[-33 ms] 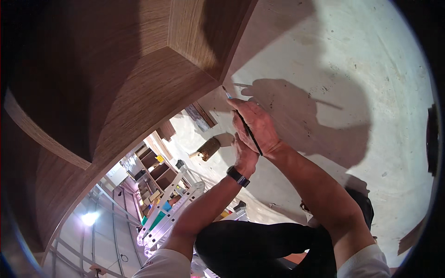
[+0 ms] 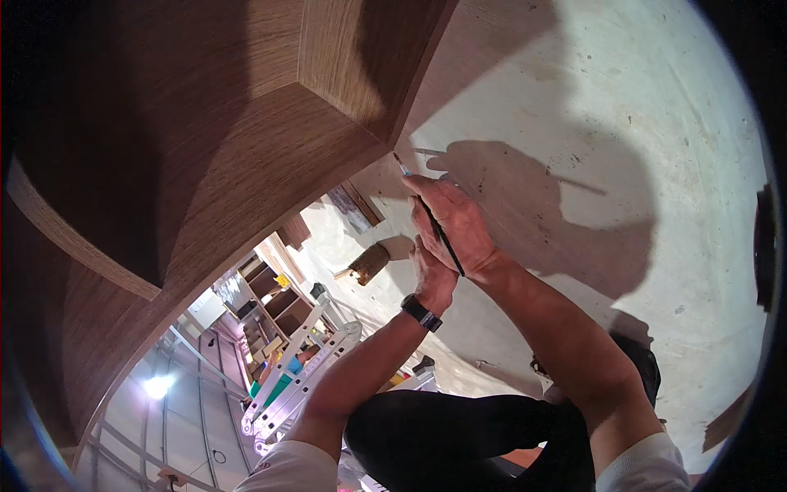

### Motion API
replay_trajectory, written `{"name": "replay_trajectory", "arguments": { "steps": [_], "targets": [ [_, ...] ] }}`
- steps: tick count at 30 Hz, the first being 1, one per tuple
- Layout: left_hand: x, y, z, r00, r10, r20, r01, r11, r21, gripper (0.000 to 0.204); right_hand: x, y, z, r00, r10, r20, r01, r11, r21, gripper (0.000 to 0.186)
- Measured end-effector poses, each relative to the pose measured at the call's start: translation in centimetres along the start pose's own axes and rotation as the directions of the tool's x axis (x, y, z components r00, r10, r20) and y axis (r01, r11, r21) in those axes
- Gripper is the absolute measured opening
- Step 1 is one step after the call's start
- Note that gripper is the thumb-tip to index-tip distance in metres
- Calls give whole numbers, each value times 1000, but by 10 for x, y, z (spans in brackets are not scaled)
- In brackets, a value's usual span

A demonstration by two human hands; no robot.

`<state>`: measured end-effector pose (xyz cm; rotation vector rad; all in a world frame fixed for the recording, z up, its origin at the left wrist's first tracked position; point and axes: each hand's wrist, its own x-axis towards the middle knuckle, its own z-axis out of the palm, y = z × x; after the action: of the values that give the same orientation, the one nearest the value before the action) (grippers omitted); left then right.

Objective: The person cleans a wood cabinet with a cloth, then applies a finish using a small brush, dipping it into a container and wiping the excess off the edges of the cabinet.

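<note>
Right hand (image 2: 455,220) is up at the corner, fingers closed round a thin dark-handled brush (image 2: 430,217), the handle running back across the palm toward the wrist and the pale blue tip (image 2: 402,166) poking out past the fingertips. That tip sits right at the lower edge of the brown wood-grain veneer cabinet (image 2: 270,156), just where it meets the pale grey plastered wall (image 2: 623,107) beyond the knuckles.

Left hand (image 2: 430,275) is tucked directly under the right, pressed against its heel like a prop, a black wristwatch (image 2: 421,312) just below on the wrist. Its fingers are hidden behind the right hand, so I cannot tell how far it is curled or whether it has hold of anything.

Below the forearms there's a white metal stepladder (image 2: 299,369) and the person's dark trousers (image 2: 459,439); beyond the left hand, a small brown block (image 2: 369,264) lies on the floor.

The risk, as I judge it: the tip is working a narrow seam, so a small wobble would carry it onto the wall or across the veneer face. With both arms raised and the body perched high, a shift in balance could jolt the stroke or loosen the grip on that slim handle.
</note>
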<state>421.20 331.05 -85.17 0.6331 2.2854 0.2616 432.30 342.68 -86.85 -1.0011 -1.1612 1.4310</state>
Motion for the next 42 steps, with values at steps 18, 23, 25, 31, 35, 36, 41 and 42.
{"name": "replay_trajectory", "arguments": {
  "steps": [18,23,25,31,35,36,41,42],
  "targets": [
    [-5,-3,1,1000,-7,16,8,998,-63,65,0,3,2,998,33,46,-30,998,-63,42],
    [-3,-18,3,999,44,10,-41,984,-174,66,2,1,1,999,31,40,-28,997,-74,42],
    [-4,-17,4,999,25,24,-19,980,-198,67,2,1,1,998,39,48,-35,995,-89,43],
    [-3,-9,0,998,-30,51,38,985,-170,67,1,2,3,998,48,49,-42,993,-111,43],
    [-3,-7,0,998,-8,68,9,1000,-3,65,4,1,4,999,-25,-39,22,997,-76,41],
    [-3,-7,5,999,-20,39,24,994,-103,64,4,0,3,999,-26,-42,23,997,-71,41],
    [-1,-13,3,996,71,45,-69,997,-44,56,5,1,4,996,-64,-67,62,998,-28,41],
    [-1,-15,4,995,93,42,-91,995,-48,55,5,2,4,995,-73,-65,71,997,-34,41]
  ]
}}
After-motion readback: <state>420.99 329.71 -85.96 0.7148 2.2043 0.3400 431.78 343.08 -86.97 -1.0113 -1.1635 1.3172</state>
